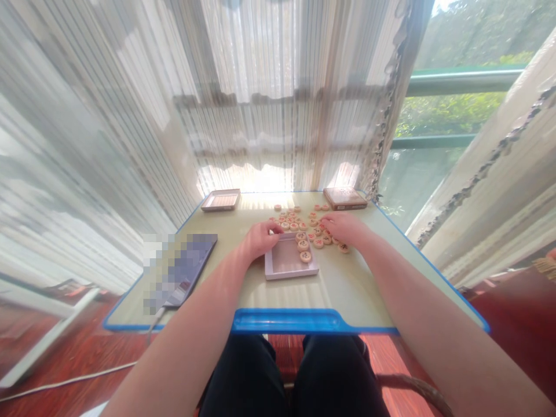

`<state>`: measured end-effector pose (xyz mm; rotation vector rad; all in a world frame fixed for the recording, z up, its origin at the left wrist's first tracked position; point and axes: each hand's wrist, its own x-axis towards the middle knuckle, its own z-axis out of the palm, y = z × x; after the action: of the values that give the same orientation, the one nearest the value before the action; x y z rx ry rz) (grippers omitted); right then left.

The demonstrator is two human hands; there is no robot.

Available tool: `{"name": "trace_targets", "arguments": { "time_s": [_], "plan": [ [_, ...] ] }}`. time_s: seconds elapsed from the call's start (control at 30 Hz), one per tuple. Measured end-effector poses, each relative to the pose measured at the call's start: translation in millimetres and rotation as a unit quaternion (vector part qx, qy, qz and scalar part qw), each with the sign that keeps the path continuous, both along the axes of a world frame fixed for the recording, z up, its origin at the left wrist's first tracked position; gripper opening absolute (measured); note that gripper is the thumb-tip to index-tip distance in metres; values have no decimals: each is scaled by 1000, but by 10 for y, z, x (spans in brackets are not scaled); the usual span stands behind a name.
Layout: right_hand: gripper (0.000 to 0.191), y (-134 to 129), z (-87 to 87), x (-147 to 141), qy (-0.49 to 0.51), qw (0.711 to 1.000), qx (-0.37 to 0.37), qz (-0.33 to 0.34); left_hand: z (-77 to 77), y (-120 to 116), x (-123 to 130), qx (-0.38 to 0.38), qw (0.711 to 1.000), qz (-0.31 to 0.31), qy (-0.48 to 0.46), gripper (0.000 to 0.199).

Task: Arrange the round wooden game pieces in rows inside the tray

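A shallow pale box (270, 268) stands on the table in front of me, with three round wooden pieces (305, 256) in a column along its right side. My left hand (262, 238) is at the box's back left corner, its fingers curled at the rim; what they hold, if anything, is hidden. Beyond the box lie several round pieces with red or black characters (285, 226), spread loosely. Over the right part of that spread is my right hand (342, 227), fingers bent down and touching pieces; whether it grips one cannot be made out.
An open shallow tray (221, 200) sits at the table's back left, a flat box (345, 198) at the back right. A partly blurred tablet-like device (193, 269) with a cable lies at the left. The table (347, 295) has a blue front edge.
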<state>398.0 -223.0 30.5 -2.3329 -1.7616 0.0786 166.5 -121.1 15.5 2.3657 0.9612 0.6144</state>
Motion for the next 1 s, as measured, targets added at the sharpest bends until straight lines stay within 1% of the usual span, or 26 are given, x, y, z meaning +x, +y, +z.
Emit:
{"name": "trace_targets", "arguments": {
  "time_s": [0.1,0.17,0.23,0.33,0.4,0.5,0.6,0.8,0.9,1.0],
  "plan": [
    [38,-7,18,-52,10,1000,14,11,-10,-5,-6,2,1000,-7,8,32],
    [38,-10,28,-69,27,999,24,4,-17,-2,-5,0,1000,-7,10,33],
    [40,-15,42,-48,40,998,33,-31,-23,2,-1,-2,1000,-8,12,34],
    [41,-27,67,52,46,992,43,-113,-25,2,-2,-2,1000,-9,9,34],
    [38,-35,75,127,50,987,45,-144,-24,-2,-5,-2,1000,-8,6,33],
    [30,-40,71,178,54,990,23,-129,-24,-3,-3,-7,1000,-7,4,34],
    [22,-40,68,142,62,992,-3,-106,-28,7,11,-8,1000,-9,4,34],
    [25,-47,97,63,87,990,-13,-112,-33,24,31,-10,1000,-9,14,35],
    [25,-32,85,85,44,992,-29,-117,-34,22,24,-9,1000,-10,12,34],
    [34,-4,55,115,-10,991,-50,-128,-32,21,18,-10,1000,-5,13,33]
  ]
}}
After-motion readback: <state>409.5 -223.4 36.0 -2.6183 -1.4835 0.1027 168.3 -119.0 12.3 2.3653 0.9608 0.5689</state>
